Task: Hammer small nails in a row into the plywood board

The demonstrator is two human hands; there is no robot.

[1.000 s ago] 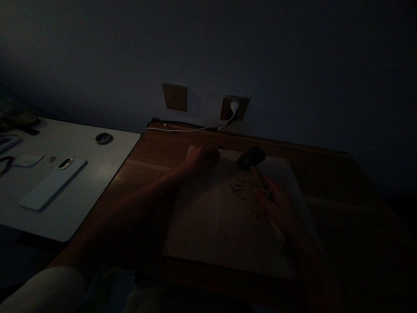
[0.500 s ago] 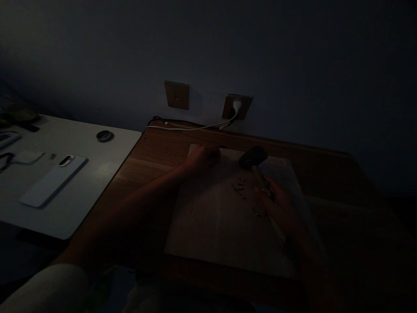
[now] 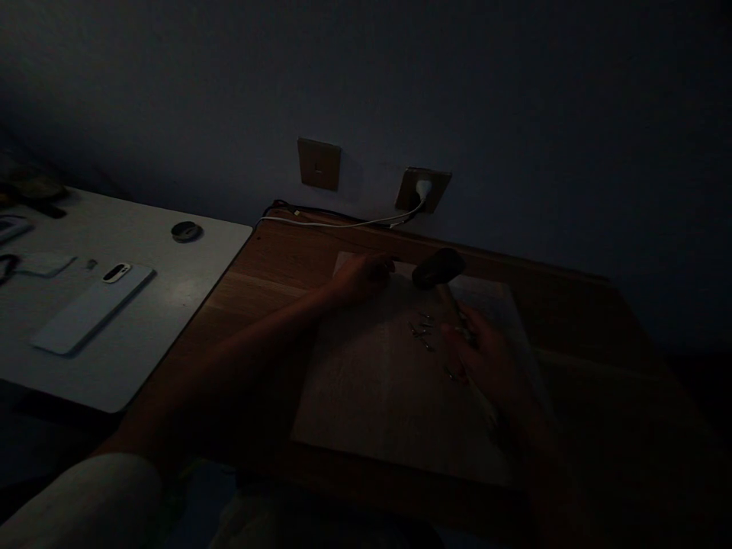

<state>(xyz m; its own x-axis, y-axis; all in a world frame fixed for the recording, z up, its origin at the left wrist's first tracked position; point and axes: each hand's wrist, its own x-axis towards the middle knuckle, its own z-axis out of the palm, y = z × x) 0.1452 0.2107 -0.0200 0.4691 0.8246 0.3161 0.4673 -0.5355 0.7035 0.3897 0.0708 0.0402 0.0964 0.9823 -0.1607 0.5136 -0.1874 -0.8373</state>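
Observation:
In the dim head view, my right hand (image 3: 489, 351) is wrapped around the handle of a mallet (image 3: 439, 268) with a dark, blocky head. The head is raised over the far part of a pale flat board (image 3: 360, 396), just right of my left hand. My left hand (image 3: 360, 278) rests at the board's far left corner with its fingers curled together; anything pinched in them is lost in the dark. Several small shiny metal pieces (image 3: 423, 330), like nails or screws, lie loose on the board between my hands. One more (image 3: 450, 373) lies beside my right hand.
The board lies on a brown wooden table (image 3: 268, 267) against a wall. White and black cables run along its back edge to a wall socket (image 3: 424, 189). On the left, a white table (image 3: 188, 282) carries a white phone (image 3: 94, 309) and a small round lid-like object (image 3: 186, 232).
The mallet head has moved slightly left, towards my left hand. My left hand stays at the same corner. The whole view has shifted a little.

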